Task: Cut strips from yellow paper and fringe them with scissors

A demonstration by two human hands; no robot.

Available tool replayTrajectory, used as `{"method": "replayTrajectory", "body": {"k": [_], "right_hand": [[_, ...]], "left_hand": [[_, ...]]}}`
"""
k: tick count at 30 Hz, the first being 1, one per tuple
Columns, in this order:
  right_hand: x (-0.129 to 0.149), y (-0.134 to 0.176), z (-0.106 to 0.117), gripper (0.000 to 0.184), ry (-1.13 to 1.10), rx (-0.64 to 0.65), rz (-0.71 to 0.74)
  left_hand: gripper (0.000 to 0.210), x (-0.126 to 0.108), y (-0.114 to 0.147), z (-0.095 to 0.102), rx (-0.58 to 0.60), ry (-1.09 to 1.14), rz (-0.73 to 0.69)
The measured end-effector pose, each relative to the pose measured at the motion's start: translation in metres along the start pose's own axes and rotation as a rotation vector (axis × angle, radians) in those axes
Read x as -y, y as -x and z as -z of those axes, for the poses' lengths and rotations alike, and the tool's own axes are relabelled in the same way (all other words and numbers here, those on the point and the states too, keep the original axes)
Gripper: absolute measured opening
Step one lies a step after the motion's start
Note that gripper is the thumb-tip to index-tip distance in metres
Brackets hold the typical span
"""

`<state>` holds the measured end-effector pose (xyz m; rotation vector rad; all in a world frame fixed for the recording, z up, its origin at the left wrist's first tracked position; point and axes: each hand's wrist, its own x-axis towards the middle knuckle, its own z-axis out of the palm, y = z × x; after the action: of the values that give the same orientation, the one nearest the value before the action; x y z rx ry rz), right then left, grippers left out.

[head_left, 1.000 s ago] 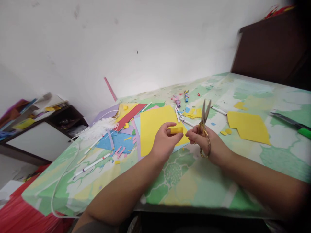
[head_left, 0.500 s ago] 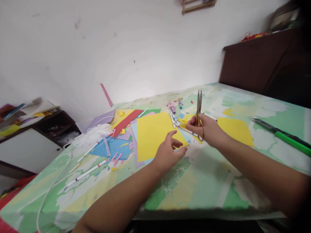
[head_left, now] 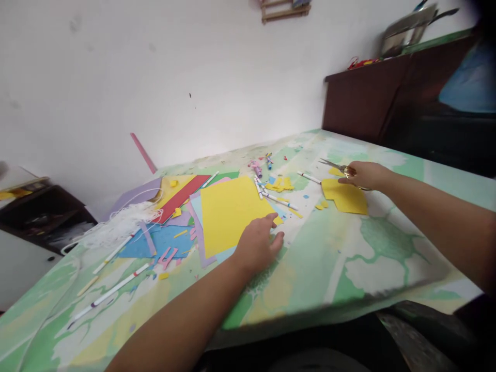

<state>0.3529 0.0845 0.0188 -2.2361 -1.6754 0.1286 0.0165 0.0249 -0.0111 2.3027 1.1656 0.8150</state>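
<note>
My right hand (head_left: 368,175) is closed on the gold handles of a pair of scissors (head_left: 338,166). Their silver blades point left, low over a yellow cut piece of paper (head_left: 351,201) lying on the table. My left hand (head_left: 258,240) is by the lower right corner of a large yellow sheet (head_left: 227,212), its thumb and fingers apart, holding nothing. Purple and light blue sheets stick out from beneath that sheet. Between the hands lie several white markers (head_left: 281,200) and yellow paper scraps (head_left: 282,184).
White cord (head_left: 134,214) lies tangled at the left, near blue sheets (head_left: 160,243), a red strip (head_left: 186,194) and more markers (head_left: 120,287). Rolled paper bits (head_left: 256,168) sit further back. A dark cabinet (head_left: 356,103) stands behind the table's right side, shelves (head_left: 42,212) at the left.
My right hand has moved right with the scissors, whose blades have swung from upright to pointing left over the yellow piece. My left hand has lowered slightly. The view has turned right.
</note>
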Motion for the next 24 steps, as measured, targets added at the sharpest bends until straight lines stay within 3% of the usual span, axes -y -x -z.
{"method": "replayTrajectory", "body": {"k": [3,7,11,17,21,24], "right_hand": [[-0.016,-0.002,-0.005,0.026,0.025,0.074,-0.008],[-0.017,-0.005,-0.012,0.018,0.004,0.136,0.018],[-0.015,-0.004,-0.010,0.026,-0.069,0.177,0.014],[-0.013,-0.004,-0.008,0.031,-0.253,0.109,-0.088],[0.010,0.000,-0.002,0.025,-0.463,0.004,-0.019],[0.047,0.014,0.005,0.021,-0.589,-0.005,0.122]], "left_hand": [[0.041,-0.001,-0.001,0.000,0.029,-0.046,-0.010],[0.040,-0.001,-0.001,0.000,0.022,0.001,0.022],[0.039,0.001,-0.001,0.000,-0.001,0.050,0.056],[0.036,0.003,-0.002,0.001,-0.035,0.072,0.054],[0.031,0.002,-0.003,0.002,-0.016,0.100,0.072],[0.031,-0.001,-0.006,0.005,0.033,0.369,0.157]]}}
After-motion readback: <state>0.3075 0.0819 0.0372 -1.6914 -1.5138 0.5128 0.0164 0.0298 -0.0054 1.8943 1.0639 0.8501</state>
